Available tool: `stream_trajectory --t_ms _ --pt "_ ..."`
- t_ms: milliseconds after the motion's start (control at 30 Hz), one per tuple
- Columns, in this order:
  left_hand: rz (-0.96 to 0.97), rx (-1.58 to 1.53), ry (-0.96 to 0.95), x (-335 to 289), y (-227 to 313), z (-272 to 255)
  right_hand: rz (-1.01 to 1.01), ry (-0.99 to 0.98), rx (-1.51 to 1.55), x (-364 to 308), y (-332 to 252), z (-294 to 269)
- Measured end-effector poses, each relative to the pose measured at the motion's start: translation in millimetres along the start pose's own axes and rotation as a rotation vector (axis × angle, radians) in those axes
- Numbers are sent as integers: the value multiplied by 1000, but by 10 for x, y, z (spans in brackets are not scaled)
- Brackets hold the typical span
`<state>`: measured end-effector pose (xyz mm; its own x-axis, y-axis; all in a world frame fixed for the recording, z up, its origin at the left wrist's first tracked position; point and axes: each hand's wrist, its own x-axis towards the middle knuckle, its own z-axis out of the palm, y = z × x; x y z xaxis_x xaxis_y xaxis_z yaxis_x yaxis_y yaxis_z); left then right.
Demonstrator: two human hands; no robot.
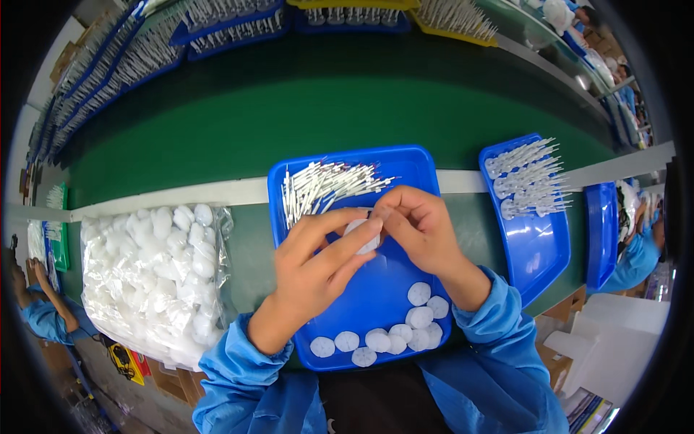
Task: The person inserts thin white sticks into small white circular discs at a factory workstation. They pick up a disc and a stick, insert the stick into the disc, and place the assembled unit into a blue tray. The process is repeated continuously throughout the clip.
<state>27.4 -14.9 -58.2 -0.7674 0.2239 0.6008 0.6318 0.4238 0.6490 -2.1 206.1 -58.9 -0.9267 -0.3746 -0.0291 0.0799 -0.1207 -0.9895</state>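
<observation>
Over a blue tray (426, 170), my left hand (314, 260) holds a white round disc (363, 237) between thumb and fingers. The fingers of my right hand (421, 230) are pinched together at the upper edge of that disc. Whatever they grip is too small and too hidden to make out. Behind my hands, a pile of thin white sticks (318, 189) lies at the tray's far side. Several loose white discs (363, 356) are spread along its near edge and near right corner.
A clear plastic bag of white rounded pieces (155, 275) lies at left. At right, a blue tray (535, 253) carries rows of discs with upright sticks (528, 177). Trays of similar pieces (238, 32) line the green table's (347, 101) far edge. Other people work at both sides.
</observation>
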Motion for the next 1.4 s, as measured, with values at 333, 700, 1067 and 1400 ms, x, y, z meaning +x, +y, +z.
stream_trajectory --t_ms 333,700,1067,1400 --pt "-302 -276 226 -109 -161 -26 -562 -33 -1576 148 -47 117" --pt "-480 -446 108 -15 -71 36 -213 112 -59 -7 -39 72" --pt "-486 -504 164 -53 -84 41 -447 134 -721 -52 -50 124" --pt "-333 -159 66 11 -87 -4 -272 134 -662 -41 -64 124"
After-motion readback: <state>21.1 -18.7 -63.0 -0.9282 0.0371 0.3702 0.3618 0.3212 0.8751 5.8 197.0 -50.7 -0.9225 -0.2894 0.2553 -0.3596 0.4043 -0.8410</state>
